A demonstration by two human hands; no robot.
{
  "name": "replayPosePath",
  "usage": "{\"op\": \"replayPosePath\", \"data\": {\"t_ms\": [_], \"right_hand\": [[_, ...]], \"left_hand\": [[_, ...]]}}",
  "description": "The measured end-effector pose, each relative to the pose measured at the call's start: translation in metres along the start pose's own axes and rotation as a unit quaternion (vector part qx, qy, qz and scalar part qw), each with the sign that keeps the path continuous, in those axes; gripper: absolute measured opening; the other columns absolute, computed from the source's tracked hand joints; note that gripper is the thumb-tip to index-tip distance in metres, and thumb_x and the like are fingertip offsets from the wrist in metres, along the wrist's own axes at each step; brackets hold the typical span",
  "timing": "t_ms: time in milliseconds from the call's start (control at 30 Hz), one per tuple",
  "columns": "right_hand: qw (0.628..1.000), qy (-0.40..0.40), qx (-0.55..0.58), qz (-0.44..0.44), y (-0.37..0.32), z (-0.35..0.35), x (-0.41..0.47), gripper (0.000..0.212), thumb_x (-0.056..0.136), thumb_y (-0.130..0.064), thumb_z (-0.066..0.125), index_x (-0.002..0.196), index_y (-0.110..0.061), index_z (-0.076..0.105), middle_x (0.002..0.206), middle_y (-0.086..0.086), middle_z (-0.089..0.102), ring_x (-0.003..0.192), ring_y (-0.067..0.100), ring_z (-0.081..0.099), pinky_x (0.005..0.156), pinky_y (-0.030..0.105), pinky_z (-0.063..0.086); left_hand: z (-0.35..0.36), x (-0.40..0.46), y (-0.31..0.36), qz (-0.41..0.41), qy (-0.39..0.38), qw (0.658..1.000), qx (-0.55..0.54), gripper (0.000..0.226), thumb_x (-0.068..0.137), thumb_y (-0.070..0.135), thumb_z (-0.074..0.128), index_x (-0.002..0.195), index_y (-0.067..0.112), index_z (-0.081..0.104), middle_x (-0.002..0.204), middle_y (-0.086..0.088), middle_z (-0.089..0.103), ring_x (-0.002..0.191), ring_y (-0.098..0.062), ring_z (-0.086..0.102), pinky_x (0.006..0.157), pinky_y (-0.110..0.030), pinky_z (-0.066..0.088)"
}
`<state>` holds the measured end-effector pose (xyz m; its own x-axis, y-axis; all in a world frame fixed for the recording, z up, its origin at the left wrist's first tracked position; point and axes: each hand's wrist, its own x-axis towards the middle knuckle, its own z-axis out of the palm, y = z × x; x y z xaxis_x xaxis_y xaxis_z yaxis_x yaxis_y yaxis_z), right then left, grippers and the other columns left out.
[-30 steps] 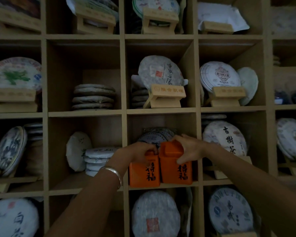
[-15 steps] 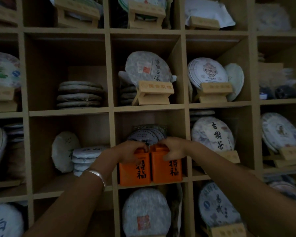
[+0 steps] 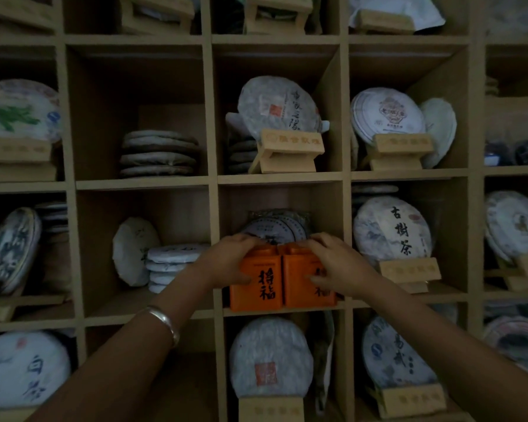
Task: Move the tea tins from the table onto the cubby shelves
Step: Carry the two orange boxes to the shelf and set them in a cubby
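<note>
Two orange tea tins gripped side by side in a centre cubby.
Left tin is clasped under left hand; right tin is clasped under right hand, both on the shelf board.

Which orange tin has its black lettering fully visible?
The left orange tin, under the left hand; the right hand covers much of the right orange tin's characters.

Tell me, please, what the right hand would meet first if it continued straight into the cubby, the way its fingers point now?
Probably the wrapped tea cake standing behind the two orange tins. The right hand already lies on the right tin, fingers aimed up and inward. Depth is unclear in this dim view.
</note>
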<state>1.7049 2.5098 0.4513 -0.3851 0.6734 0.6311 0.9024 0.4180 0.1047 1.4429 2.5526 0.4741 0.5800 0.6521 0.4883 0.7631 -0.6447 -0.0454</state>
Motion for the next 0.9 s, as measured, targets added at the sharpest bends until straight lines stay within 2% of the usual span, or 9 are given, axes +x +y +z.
{"op": "replayPosePath", "data": {"t_ms": [167,333,533,600,667,733,900], "right_hand": [[0.999,-0.023,-0.016,0.016,0.0,0.009,-0.006,0.082,0.078,-0.035,0.069,0.146,-0.031,0.024,0.139,0.006,0.04,0.125,0.026,0.039,0.097,0.041,0.044],[0.999,-0.026,-0.009,0.036,0.005,0.011,-0.005,0.079,0.079,-0.027,0.071,0.145,-0.026,0.026,0.138,0.007,0.04,0.126,0.025,0.038,0.097,0.041,0.043],[0.999,-0.02,0.0,0.042,0.01,0.016,-0.003,0.08,0.076,-0.025,0.073,0.143,-0.027,0.028,0.133,0.007,0.043,0.121,0.026,0.043,0.093,0.041,0.045],[0.999,-0.014,-0.017,0.039,0.012,0.018,-0.002,0.079,0.075,-0.027,0.072,0.141,-0.027,0.029,0.133,0.007,0.045,0.119,0.027,0.045,0.099,0.042,0.041],[0.998,-0.011,-0.042,0.035,0.014,0.02,0.0,0.077,0.075,-0.029,0.071,0.14,-0.024,0.031,0.132,0.008,0.047,0.121,0.028,0.045,0.11,0.043,0.027],[0.998,-0.012,-0.056,0.035,0.015,0.021,0.002,0.075,0.076,-0.029,0.07,0.14,-0.023,0.031,0.132,0.008,0.048,0.123,0.028,0.046,0.114,0.042,0.02],[0.997,-0.03,-0.067,0.032,0.014,0.017,0.004,0.078,0.077,-0.03,0.07,0.143,-0.021,0.029,0.133,0.009,0.047,0.122,0.028,0.045,0.112,0.04,0.023]], "left_hand": [[0.009,0.001,0.003,-0.012,-0.004,1.0,0.028,0.08,0.072,0.023,0.076,0.141,0.03,0.038,0.131,-0.005,0.053,0.118,-0.023,0.052,0.094,-0.041,0.049],[0.013,0.008,0.005,0.01,0.01,1.0,-0.003,0.078,0.073,0.017,0.077,0.142,0.025,0.042,0.131,-0.007,0.055,0.118,-0.022,0.052,0.096,-0.03,0.042],[0.016,0.014,0.006,0.005,0.016,1.0,-0.002,0.076,0.072,0.017,0.077,0.14,0.025,0.044,0.13,-0.007,0.055,0.118,-0.023,0.052,0.096,-0.033,0.042],[0.017,0.014,0.007,0.005,0.016,1.0,-0.001,0.076,0.072,0.017,0.078,0.139,0.024,0.044,0.131,-0.007,0.054,0.118,-0.023,0.051,0.096,-0.032,0.042],[0.018,0.015,0.008,0.0,0.016,1.0,0.0,0.076,0.072,0.018,0.078,0.139,0.025,0.043,0.131,-0.006,0.054,0.118,-0.023,0.051,0.095,-0.032,0.042],[0.019,0.016,0.01,-0.006,0.015,1.0,0.003,0.076,0.072,0.02,0.078,0.139,0.026,0.043,0.131,-0.006,0.054,0.118,-0.023,0.051,0.094,-0.032,0.042],[0.02,0.014,0.012,-0.008,0.014,1.0,-0.013,0.079,0.072,0.02,0.077,0.14,0.025,0.038,0.133,-0.007,0.05,0.121,-0.025,0.048,0.096,-0.034,0.042]]}}
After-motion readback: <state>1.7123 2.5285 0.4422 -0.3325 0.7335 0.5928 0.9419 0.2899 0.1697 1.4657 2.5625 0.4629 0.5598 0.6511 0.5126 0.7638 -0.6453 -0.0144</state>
